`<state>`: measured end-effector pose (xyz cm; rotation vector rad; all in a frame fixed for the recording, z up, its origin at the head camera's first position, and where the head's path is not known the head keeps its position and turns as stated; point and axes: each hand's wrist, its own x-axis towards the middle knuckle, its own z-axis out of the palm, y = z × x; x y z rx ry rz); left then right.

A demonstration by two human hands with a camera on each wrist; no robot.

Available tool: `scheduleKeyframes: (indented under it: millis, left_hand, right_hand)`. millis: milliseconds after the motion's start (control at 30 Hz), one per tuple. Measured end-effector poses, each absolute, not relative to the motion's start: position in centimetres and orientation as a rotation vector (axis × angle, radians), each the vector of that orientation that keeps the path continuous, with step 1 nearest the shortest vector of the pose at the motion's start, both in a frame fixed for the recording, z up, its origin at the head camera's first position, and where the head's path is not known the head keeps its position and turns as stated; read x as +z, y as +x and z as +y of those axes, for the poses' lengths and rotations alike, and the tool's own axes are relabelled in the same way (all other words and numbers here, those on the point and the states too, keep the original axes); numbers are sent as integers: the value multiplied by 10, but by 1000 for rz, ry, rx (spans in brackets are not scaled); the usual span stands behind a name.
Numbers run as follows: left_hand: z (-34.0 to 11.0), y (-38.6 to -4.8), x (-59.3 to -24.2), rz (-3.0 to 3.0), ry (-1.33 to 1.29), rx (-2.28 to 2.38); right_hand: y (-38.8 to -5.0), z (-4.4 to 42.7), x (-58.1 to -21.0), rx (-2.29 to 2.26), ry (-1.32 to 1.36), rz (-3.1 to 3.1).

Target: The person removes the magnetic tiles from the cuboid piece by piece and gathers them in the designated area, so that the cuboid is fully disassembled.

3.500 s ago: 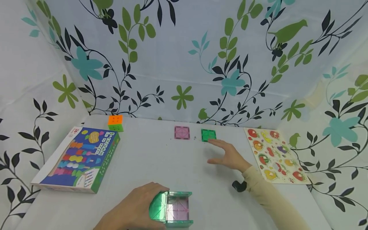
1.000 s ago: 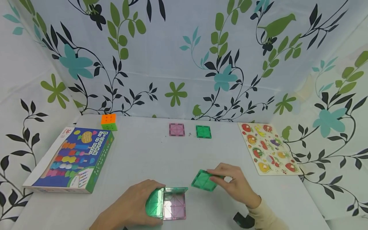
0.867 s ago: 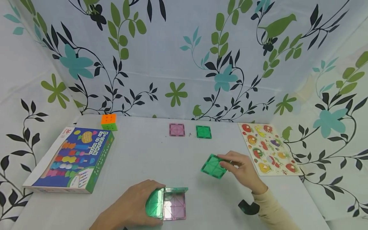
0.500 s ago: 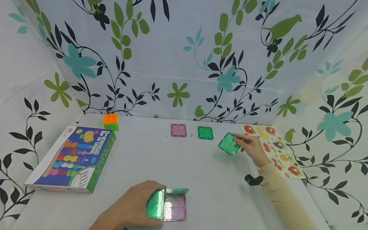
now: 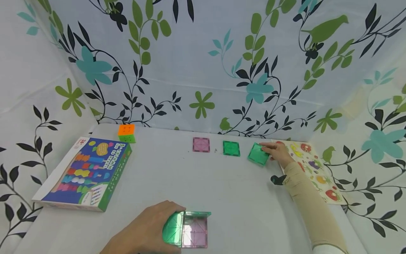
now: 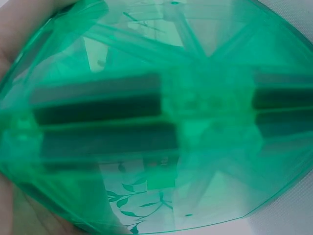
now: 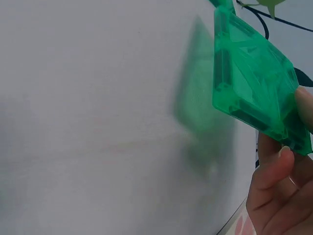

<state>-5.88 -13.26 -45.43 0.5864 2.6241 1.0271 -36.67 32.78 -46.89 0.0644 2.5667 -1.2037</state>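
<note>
My left hand (image 5: 144, 229) grips a green translucent magnetic tile (image 5: 173, 229) at the left side of a small tile structure near the table's front. A pink tile (image 5: 195, 232) forms its base, and another green tile (image 5: 198, 213) stands along its far edge. Green tile faces (image 6: 210, 147) fill the left wrist view, blurred. Toward the back right, my right hand (image 5: 278, 153) pinches a green square tile (image 5: 258, 154) by its right edge. In the right wrist view this tile (image 7: 259, 78) is tilted and held just above the table, casting a green shadow.
A pink tile (image 5: 201, 145) and a green tile (image 5: 231, 148) lie flat at the back. A fruit-picture board (image 5: 317, 173) lies under the right forearm. A boxed game (image 5: 84, 173) and a puzzle cube (image 5: 127, 133) are on the left. Patterned cloth (image 5: 177, 70) rises behind.
My right hand, earlier empty, has taken the green tile from the structure's near side and carried it to the back right, beside the flat green tile. The left hand keeps its place.
</note>
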Motion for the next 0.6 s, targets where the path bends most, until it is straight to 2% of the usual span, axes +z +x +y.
scheduleKeyframes:
  millis: [300, 600]
  left_hand:
    - [-131, -59, -455, 2566, 529, 1053]
    - [-132, -59, -456, 2579, 543, 1045]
  right_hand:
    - [-388, 332, -481, -1163, 200, 2515]
    - [-394, 328, -487, -1037, 102, 2518]
